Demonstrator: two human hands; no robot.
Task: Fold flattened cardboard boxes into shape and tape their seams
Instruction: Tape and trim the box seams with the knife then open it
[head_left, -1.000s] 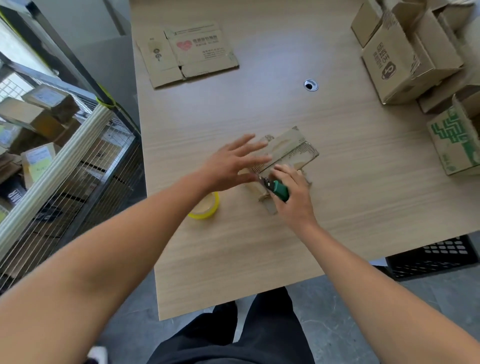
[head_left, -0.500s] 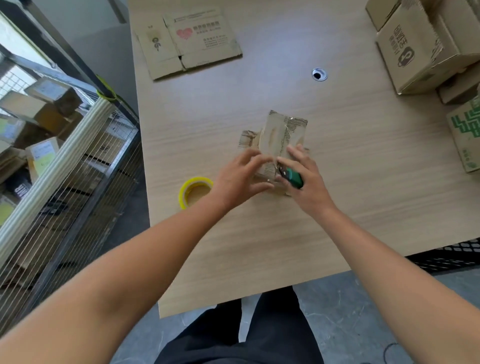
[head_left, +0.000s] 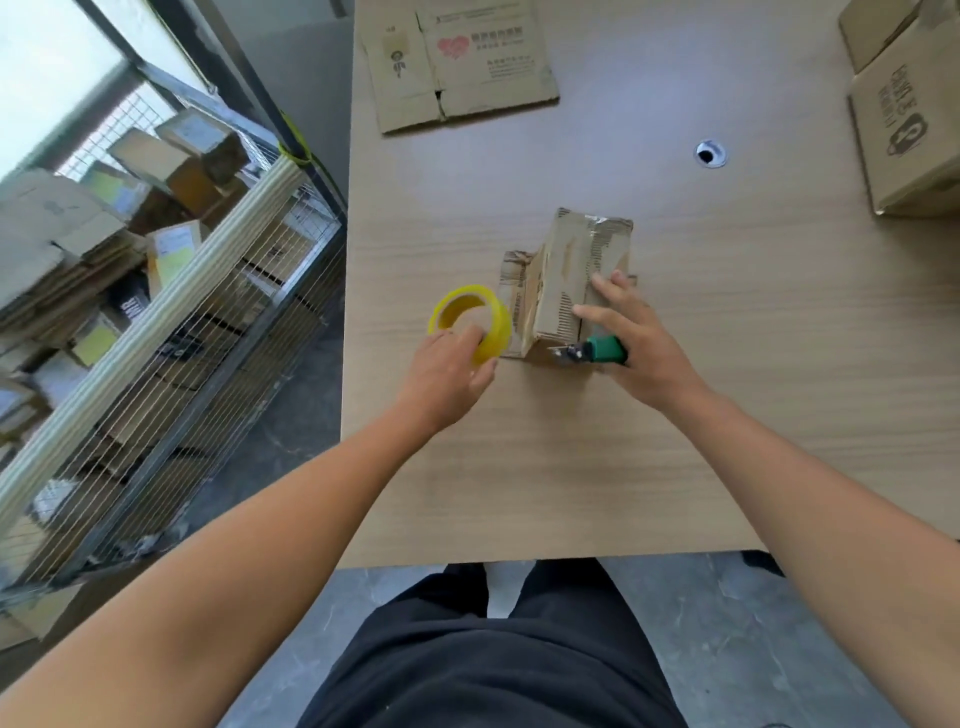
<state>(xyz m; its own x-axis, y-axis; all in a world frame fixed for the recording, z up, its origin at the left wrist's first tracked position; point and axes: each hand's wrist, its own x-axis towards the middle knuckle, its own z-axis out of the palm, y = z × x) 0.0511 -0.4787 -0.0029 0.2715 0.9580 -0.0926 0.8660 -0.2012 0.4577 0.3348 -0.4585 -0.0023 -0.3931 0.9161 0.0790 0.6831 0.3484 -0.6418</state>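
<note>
A small worn cardboard box (head_left: 569, 270) stands folded into shape in the middle of the wooden table (head_left: 727, 415), one flap lying flat at its left. My right hand (head_left: 631, 338) presses its straight fingers on the box's top and right side while a green-handled cutter (head_left: 597, 351) is tucked in its palm, blade pointing left. My left hand (head_left: 447, 364) grips a yellow roll of tape (head_left: 470, 322), tilted up just left of the box.
A flattened printed carton (head_left: 457, 62) lies at the table's far edge. Assembled boxes (head_left: 909, 119) stand at the far right. A cable hole (head_left: 710, 154) is behind the box. A wire cage (head_left: 156, 312) full of cartons stands left of the table.
My left hand left the box, moved left and picked up the tape roll, tilting it up. My right hand stayed on the box with the cutter.
</note>
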